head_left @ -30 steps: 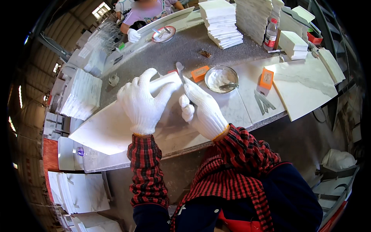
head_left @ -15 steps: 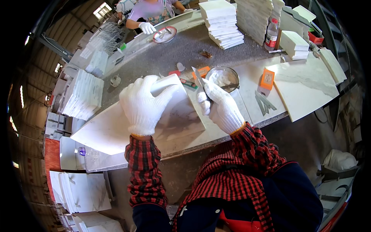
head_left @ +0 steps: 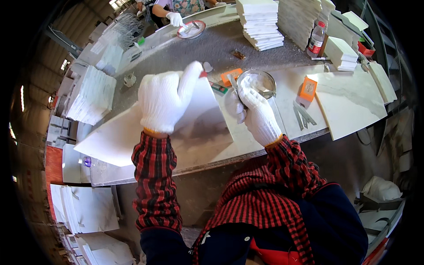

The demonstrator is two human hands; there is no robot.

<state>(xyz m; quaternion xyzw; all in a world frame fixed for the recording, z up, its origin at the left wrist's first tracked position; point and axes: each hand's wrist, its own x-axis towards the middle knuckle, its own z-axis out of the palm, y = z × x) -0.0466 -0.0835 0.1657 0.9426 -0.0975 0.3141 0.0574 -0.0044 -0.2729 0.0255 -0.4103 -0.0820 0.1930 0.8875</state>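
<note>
In a white knit glove, my left hand (head_left: 161,101) is at the raised far edge of a tilted white marble slab (head_left: 194,126). Its fingers curl over that edge, out of sight, while the thumb sticks up off the face. My right hand (head_left: 260,115), gloved too, is closed around a flat metal scraper (head_left: 232,82), whose blade points up beside the left rim of a round metal bowl (head_left: 274,80). White paste (head_left: 256,81) fills part of the bowl, and a second metal tool (head_left: 267,93) rests across its rim.
Orange boxes (head_left: 308,88) and loose grey blades (head_left: 304,115) lie right of the bowl. Stacked white tiles (head_left: 260,22), a red-capped bottle (head_left: 316,39) and another slab (head_left: 353,99) stand beyond. Across the table, a co-worker's gloved hand (head_left: 175,19) is over a plate (head_left: 202,26).
My left hand has shifted slightly left, its thumb lifting off the slab's face. My right hand has lowered, with the scraper now closer to the bowl's rim. The view has shifted slightly.
</note>
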